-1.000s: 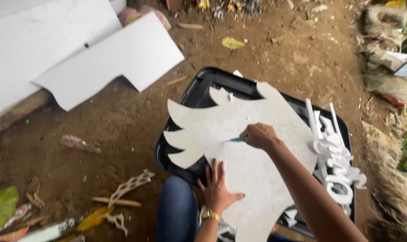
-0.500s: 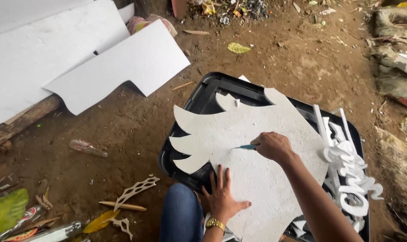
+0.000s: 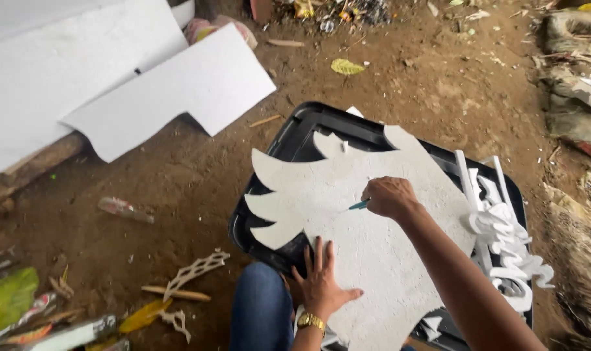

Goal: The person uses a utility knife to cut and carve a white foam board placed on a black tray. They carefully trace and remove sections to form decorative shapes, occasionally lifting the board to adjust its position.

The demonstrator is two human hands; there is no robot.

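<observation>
The white foam board cutout [image 3: 367, 240] looks light and stiff but brittle: a thin sheet that one flat palm can pin, yet whose narrow feather-like points along the left edge would probably snap or dent if gripped there, so the broad plain middle and the straight lower body seem the safer places to press or take hold. It lies flat across the top of a black plastic tub [image 3: 289, 143] on bare brown dirt, overhanging the tub's near rim toward the person's blue-jeaned knee [image 3: 260, 305]. The left hand [image 3: 321, 286], a gold watch on its wrist, rests open with fingers spread on the sheet's lower left part, pressing it down rather than grasping. The right hand [image 3: 390, 197] is closed around a small teal-handled cutter [image 3: 358, 205], its tip at the surface near the sheet's middle. The cutout is matt and slightly grainy, shaped like a wing or crest with scalloped pointed lobes and two small peaks at the top. Curly white foam offcuts [image 3: 503, 247] sit beside it on the tub's right side, and larger white foam sheets [image 3: 165, 97] lie well apart at upper left.
</observation>
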